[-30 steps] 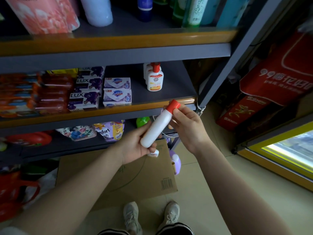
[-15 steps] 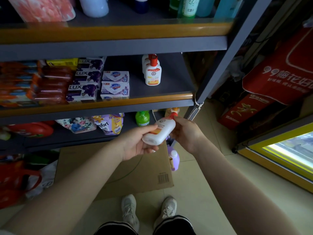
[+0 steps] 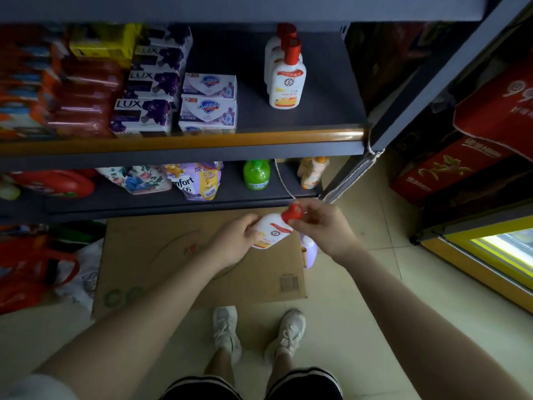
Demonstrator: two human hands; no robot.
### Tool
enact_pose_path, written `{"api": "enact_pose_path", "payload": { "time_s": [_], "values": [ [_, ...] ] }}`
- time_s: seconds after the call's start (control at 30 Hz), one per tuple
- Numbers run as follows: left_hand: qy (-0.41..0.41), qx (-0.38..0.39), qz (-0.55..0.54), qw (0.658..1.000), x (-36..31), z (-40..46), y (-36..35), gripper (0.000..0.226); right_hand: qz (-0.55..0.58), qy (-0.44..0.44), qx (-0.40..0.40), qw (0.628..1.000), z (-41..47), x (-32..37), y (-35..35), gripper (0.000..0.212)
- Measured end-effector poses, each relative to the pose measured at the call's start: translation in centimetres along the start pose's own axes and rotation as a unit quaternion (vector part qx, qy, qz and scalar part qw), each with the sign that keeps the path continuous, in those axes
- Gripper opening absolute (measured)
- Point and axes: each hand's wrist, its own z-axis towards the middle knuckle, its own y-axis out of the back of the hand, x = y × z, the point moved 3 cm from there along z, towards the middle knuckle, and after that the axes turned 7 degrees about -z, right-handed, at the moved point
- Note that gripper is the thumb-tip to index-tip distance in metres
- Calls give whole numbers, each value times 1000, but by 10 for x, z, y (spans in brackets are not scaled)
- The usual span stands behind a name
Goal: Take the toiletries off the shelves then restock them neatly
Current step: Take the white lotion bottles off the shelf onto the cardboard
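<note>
Both hands hold a white lotion bottle (image 3: 272, 230) with a red cap low over the flattened cardboard (image 3: 161, 255) on the floor. My left hand (image 3: 235, 241) grips its body from the left. My right hand (image 3: 320, 226) pinches the red cap end. On the middle shelf (image 3: 317, 111) stands a row of matching red-capped white bottles (image 3: 287, 79), with white soap boxes (image 3: 209, 111) and purple LUX boxes (image 3: 144, 114) to their left.
The bottom shelf carries a green bottle (image 3: 256, 174), an orange bottle (image 3: 311, 171), a Comfort pouch (image 3: 199, 180) and a floral pack (image 3: 135, 179). A purple bottle (image 3: 310, 249) stands on the floor under my right hand. Red cartons (image 3: 450, 168) and a lit cooler (image 3: 504, 255) are at right.
Both hands have lowered the bottle from middle-shelf height to just below the bottom shelf, turning its label upward. The view has tilted down.
</note>
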Motion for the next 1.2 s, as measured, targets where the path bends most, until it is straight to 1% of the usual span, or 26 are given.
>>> {"api": "enact_pose_path", "payload": {
  "time_s": [0.1, 0.13, 0.2, 0.33, 0.4, 0.53, 0.7, 0.8, 0.87, 0.93, 0.97, 1.03, 1.07, 1.1, 1.13, 1.2],
  "values": [
    [-16, -39, -3, 999, 14, 13, -5, 30, -166, 76, -8, 983, 6, -29, -29, 18],
    [-16, -44, -5, 999, 20, 17, -6, 28, -203, 89, -6, 975, 9, -41, -39, 20],
    [-15, -54, -6, 998, 32, 24, -3, 23, -249, 78, 6, 965, 18, -67, -59, 25],
    [8, -116, -34, 993, 60, 38, 9, 13, -304, 17, 23, 952, 40, -110, -89, 25],
    [20, -130, -67, 989, 68, 41, 11, 14, -330, 5, 38, 943, 48, -123, -100, 25],
    [-5, -130, -101, 986, 70, 42, 16, 18, -346, -28, 41, 937, 56, -134, -109, 35],
    [-33, -133, -85, 987, 66, 39, 30, 19, -366, -63, 62, 926, 54, -143, -114, 30],
    [-61, -149, -73, 984, 52, 37, 40, 19, -387, -38, 49, 920, 56, -131, -110, 37],
    [-124, -162, -14, 979, 34, 35, 50, 21, -369, -27, 7, 929, 57, -112, -100, 33],
    [-195, -188, 82, 959, 14, 33, 64, 30, -322, -13, -49, 945, 57, -87, -85, 25],
    [-234, -211, 132, 940, 3, 32, 73, 33, -290, -5, -77, 954, 57, -72, -77, 23],
    [-300, -261, 226, 889, -15, 35, 92, 37, -215, 24, -124, 968, 59, -41, -60, 19],
    [-315, -280, 267, 866, -22, 38, 100, 40, -184, 46, -145, 971, 59, -23, -52, 17],
    [-317, -290, 302, 851, -27, 43, 107, 44, -158, 67, -163, 972, 61, -6, -44, 15],
    [-309, -288, 333, 843, -30, 49, 112, 51, -138, 87, -181, 970, 63, 10, -36, 14],
    [-287, -258, 382, 840, -35, 60, 116, 69, -109, 120, -215, 963, 70, 38, -21, 14]
  ]
}}
